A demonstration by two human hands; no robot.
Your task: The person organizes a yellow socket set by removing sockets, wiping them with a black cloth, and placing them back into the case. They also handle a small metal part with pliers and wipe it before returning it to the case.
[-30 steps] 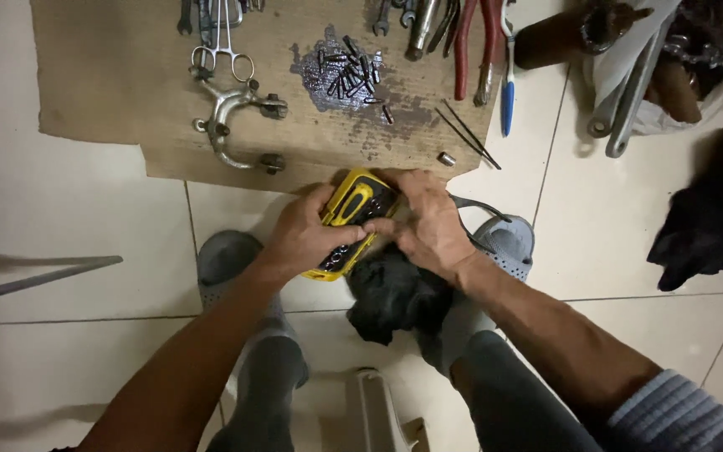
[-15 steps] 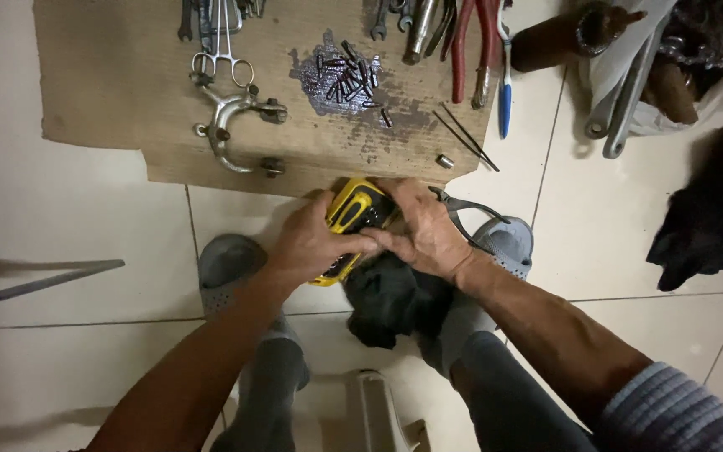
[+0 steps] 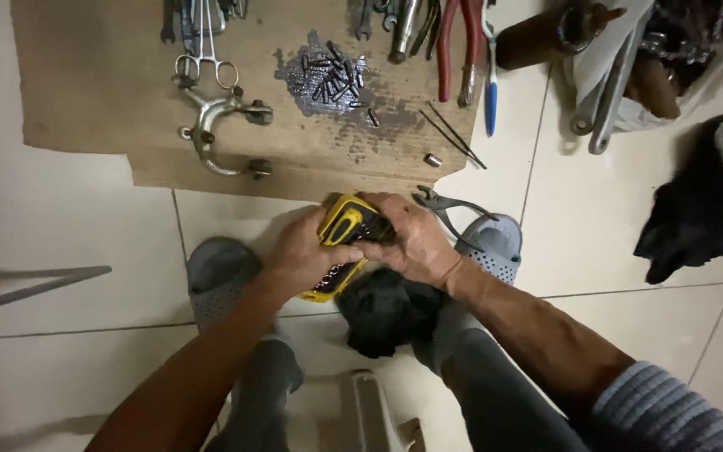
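Yellow-and-black handheld device (image 3: 343,251), held over the tiled floor (image 3: 69,218) between my two grey clogs (image 3: 221,272), just short of the cardboard sheet (image 3: 85,92). My left hand (image 3: 307,251) has its grip closed around the lower body of the device; my right hand (image 3: 412,243) is closed over its upper end, fingers curled across the black part. A dark rag (image 3: 387,310) hangs just beneath my right hand, touching it. I judge the work to be mid-way: the device is in hand and being worked at its top, but whether it is open or closed I cannot tell. On the cardboard lie a small pile of dark bits (image 3: 332,75), scissors (image 3: 202,50), a metal caliper part (image 3: 219,134) and red-handled pliers (image 3: 453,50), all untouched and well apart from both hands.
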